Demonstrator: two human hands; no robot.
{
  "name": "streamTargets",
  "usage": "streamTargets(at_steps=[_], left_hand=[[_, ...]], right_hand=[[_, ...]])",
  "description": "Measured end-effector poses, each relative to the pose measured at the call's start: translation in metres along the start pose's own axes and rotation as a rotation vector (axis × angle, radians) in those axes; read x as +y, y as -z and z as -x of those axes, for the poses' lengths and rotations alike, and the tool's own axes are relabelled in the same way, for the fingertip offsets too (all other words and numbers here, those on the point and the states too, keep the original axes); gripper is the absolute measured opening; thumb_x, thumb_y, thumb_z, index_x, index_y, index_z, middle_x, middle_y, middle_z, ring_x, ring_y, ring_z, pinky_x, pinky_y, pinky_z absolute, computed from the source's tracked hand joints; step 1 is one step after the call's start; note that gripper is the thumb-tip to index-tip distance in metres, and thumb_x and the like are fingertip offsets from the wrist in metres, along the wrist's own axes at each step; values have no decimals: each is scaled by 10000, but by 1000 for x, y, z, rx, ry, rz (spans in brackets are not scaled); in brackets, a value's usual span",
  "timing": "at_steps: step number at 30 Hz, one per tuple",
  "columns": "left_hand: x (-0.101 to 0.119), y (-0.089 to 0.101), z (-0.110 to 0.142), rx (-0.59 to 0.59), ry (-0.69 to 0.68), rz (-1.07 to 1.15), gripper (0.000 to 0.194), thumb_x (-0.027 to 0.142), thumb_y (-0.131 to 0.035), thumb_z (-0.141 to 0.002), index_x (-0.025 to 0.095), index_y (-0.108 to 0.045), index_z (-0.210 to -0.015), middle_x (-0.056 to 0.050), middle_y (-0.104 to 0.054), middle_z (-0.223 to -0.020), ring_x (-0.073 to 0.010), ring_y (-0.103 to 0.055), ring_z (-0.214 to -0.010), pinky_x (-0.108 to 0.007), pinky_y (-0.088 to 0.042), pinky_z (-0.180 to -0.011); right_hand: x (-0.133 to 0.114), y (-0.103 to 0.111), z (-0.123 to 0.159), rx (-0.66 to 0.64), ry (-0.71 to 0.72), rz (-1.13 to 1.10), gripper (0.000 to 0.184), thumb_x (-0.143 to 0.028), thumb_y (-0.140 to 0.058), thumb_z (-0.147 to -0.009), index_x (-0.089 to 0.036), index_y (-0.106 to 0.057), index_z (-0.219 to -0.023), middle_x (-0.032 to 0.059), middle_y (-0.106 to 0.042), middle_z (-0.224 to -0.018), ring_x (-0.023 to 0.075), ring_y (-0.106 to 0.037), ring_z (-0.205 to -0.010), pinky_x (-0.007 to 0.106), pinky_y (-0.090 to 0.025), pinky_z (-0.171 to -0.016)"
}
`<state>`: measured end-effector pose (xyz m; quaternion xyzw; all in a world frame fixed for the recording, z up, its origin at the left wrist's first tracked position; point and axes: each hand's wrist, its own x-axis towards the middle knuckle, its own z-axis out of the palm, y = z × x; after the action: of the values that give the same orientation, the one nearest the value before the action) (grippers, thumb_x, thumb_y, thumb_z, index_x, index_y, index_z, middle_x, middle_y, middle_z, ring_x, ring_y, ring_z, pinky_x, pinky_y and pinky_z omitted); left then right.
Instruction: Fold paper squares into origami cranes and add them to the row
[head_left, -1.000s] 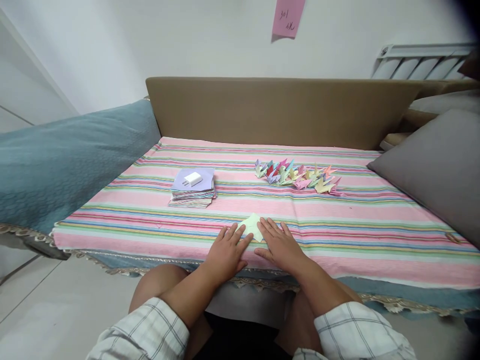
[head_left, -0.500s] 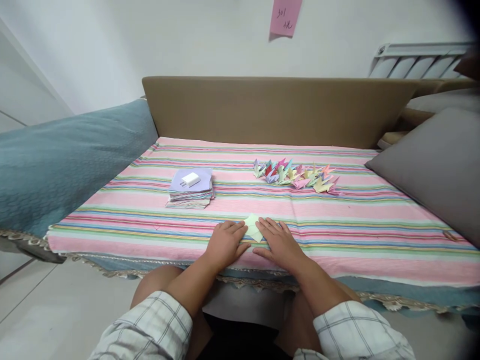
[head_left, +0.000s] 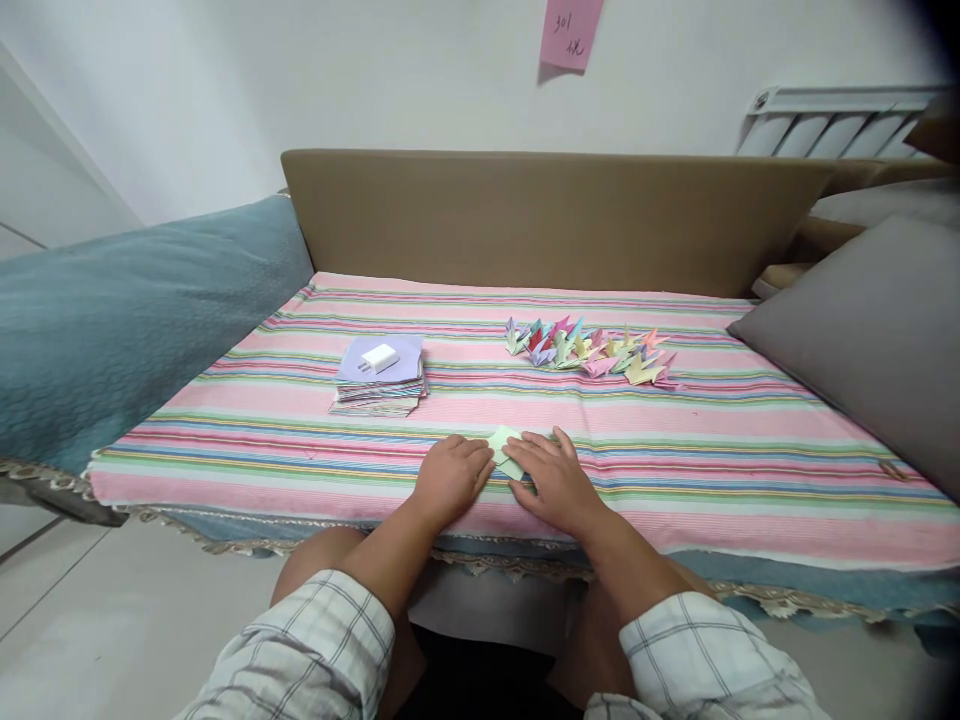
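A small pale green folded paper (head_left: 506, 444) lies on the striped cloth between my two hands, partly covered by fingers. My left hand (head_left: 451, 480) is closed at the paper's left edge, fingers together and thumb drawn in. Across the right part of the paper, my right hand (head_left: 553, 480) rests with its fingers stretched out and its thumb apart. Some of the paper's fold lines are hidden beneath the fingertips.
A stack of square paper (head_left: 379, 400) topped by a white charger plug (head_left: 379, 357) stands to the left. Several colourful paper cranes (head_left: 589, 350) sit farther back at right. A grey cushion (head_left: 862, 320) is at the right, with a brown backrest (head_left: 555, 220) behind.
My left thumb has drawn in toward its fingers. My right hand has shifted slightly left over the paper, covering more of it, and one of its fingers is raised.
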<state>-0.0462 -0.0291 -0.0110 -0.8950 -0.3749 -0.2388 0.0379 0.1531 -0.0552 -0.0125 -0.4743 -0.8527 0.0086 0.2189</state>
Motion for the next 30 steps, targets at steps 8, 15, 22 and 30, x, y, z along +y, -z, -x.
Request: streamTargets(at_steps=[8,15,22,30], left_hand=[[3,0,1,20,138,152,273,310,-452,-889,192,-630,-1058,-75,-678,-1073,-230,-599,-971,-409,-446,-888],[2,-4,-3,379,646,947,525,406,-463,-871,200,-374,-1345,-134,-501,-1330,-217,-533,-1156,-395,-424,-971],[25,-2,-16,140,634,1651,790,540,-785,-523,138,-570,-1168,-131,-657,-1085,-250,-610,-998,-355,-475,-873],[25,-3,-24,323,895,1604,340,387,-796,-573,136,-663,-760,9,-656,-625,-100,-571,-547,-228,-465,-575]], right_hand=[[0,-15,-9,138,-34,-37,329,-147,-506,-801,-221,-622,-1100,59,-668,-1121,233,-577,-1063,504,-218,-1065],[-5,-8,-18,447,-357,-716,274,-356,-495,-862,-210,-651,-1033,47,-706,-991,214,-639,-912,399,-449,-905],[-25,-17,-25,463,-598,-1526,335,-447,-642,-743,-195,-622,-963,13,-687,-809,177,-645,-730,309,-534,-672],[-19,-14,-20,335,-482,-1442,329,-380,-707,-690,-195,-642,-953,5,-677,-834,165,-618,-789,292,-504,-742]])
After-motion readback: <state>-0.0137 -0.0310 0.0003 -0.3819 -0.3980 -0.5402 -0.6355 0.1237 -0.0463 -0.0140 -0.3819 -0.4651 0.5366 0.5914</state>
